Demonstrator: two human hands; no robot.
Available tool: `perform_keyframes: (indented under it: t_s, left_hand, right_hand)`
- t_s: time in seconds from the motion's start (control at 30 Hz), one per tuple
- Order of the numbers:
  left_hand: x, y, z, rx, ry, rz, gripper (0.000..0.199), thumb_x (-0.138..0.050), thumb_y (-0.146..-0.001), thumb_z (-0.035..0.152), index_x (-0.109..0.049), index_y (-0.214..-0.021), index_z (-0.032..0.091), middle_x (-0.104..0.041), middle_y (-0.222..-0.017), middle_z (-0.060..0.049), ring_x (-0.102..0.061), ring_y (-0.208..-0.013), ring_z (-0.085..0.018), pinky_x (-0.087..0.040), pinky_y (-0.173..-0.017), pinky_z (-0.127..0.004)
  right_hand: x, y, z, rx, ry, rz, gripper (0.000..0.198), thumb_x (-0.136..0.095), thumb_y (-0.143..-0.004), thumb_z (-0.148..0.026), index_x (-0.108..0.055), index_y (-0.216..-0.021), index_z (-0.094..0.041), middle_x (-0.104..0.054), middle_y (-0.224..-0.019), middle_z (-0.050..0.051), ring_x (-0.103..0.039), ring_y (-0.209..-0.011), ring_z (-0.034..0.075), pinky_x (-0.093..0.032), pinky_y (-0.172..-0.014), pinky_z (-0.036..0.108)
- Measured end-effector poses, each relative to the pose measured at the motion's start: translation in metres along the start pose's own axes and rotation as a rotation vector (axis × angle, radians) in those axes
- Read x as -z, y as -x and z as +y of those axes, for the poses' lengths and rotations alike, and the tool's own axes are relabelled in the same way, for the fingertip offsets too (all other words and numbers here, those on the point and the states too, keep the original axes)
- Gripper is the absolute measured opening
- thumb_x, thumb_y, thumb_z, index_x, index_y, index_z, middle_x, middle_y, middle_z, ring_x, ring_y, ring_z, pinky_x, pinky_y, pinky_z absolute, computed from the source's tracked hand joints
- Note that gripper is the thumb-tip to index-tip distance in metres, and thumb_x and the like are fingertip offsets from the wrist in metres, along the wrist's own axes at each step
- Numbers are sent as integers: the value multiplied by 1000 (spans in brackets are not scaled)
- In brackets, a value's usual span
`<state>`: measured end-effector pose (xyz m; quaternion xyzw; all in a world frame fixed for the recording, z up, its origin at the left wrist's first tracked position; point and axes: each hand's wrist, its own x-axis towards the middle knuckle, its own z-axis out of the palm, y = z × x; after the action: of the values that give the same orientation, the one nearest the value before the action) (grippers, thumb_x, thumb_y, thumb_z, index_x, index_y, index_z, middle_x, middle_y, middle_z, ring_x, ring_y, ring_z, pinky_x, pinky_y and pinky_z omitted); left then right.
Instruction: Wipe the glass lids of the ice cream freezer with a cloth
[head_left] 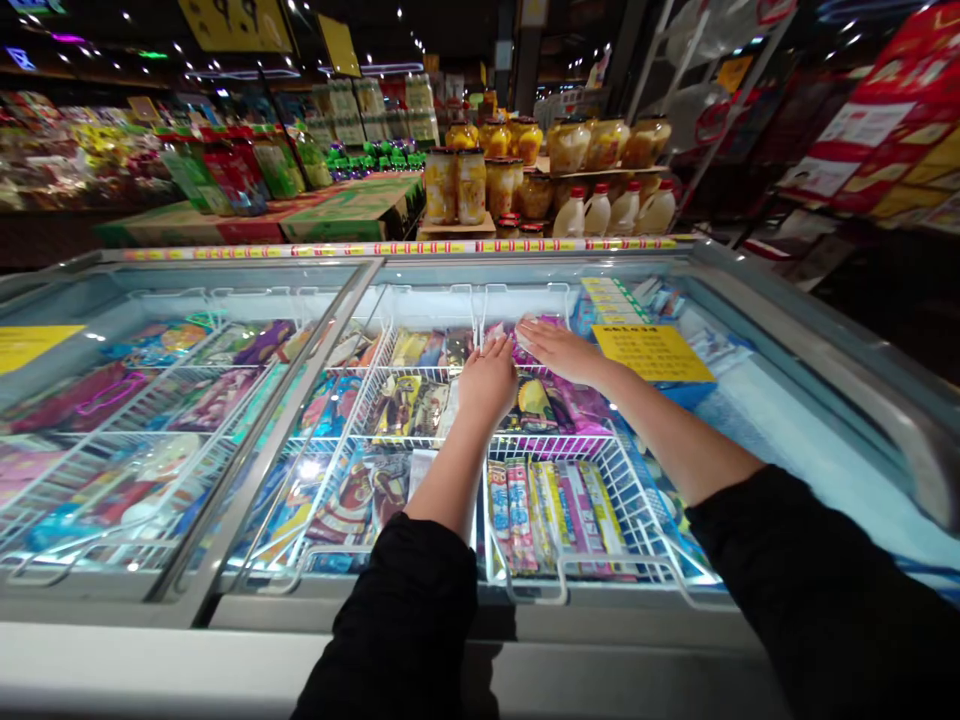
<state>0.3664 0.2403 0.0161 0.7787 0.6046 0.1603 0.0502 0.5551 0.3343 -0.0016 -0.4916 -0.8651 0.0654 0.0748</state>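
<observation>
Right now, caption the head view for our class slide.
Left hand and right hand reach over packets in a freezer.

The freezer (600,635) stood before you, with wire baskets (559,445) in rows inside it and packets (551,505) in the baskets. Your left hand (489,380) was over the middle baskets; your right hand (556,350) was just to its right, over the back row. Farther right lay a sign (652,352). Left of both hands, a metal bar (292,420) ran from front to back. Behind the freezer stood jars (456,188), with jugs (598,213) to the right and, to the left, bottles (225,175) on boxes (345,208).
</observation>
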Motion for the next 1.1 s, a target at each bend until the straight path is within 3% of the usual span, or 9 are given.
perform_keyframes:
  t_s: [0.1,0.33,0.47,0.63,0.87,0.97,1.1]
  left_hand:
    - [-1,0,0,-2,11,6,53,-38,-109,19,-45,-162,14,-44,-169,-7,-41,-158,-19,-31,-132,-38]
    - [-4,-3,-2,-6,17,19,54,-40,-107,18,-48,-160,16,-45,-169,-6,-42,-157,-19,-33,-132,-39]
    - [-3,-3,-3,-12,17,4,54,-39,-107,18,-49,-160,17,-45,-169,-6,-43,-157,-20,-34,-132,-40]
    - [-3,-1,-1,-19,11,16,54,-39,-108,18,-47,-161,14,-45,-169,-8,-43,-157,-21,-33,-131,-40]
    - [-4,0,0,-19,-6,11,55,-38,-108,19,-44,-162,10,-43,-170,-9,-41,-158,-22,-32,-132,-41]
    - [-3,0,0,-19,-8,14,55,-38,-108,19,-45,-162,14,-44,-169,-8,-42,-158,-21,-33,-132,-41]
    - [-1,1,1,-14,3,16,54,-38,-108,18,-47,-161,14,-46,-168,-8,-42,-158,-21,-32,-132,-40]
  right_hand:
    - [0,1,15,29,-35,0,65,-22,-109,-54,-38,-168,-33,-31,-176,-4,-25,-164,23,-19,-136,45]
    - [6,-46,-7,-247,69,8,64,-23,-108,-37,-34,-170,-21,-25,-178,2,-26,-164,29,-24,-133,53]
    - [3,-37,-16,-148,42,-5,64,-24,-107,-36,-35,-169,-26,-28,-177,0,-26,-164,26,-21,-134,54]
    - [2,-5,0,-20,-28,9,64,-22,-109,-46,-37,-169,-30,-30,-176,-4,-25,-164,23,-21,-135,47]
    - [10,-49,-4,-265,58,16,65,-23,-107,-32,-34,-170,-18,-25,-178,3,-27,-164,28,-23,-134,53]
    - [9,-60,-8,-229,60,-7,64,-24,-107,-32,-34,-170,-22,-26,-177,0,-27,-164,28,-22,-133,56]
    - [3,-42,4,-75,4,-3,62,-25,-109,-40,-38,-168,-28,-30,-176,-3,-26,-164,24,-20,-135,49]
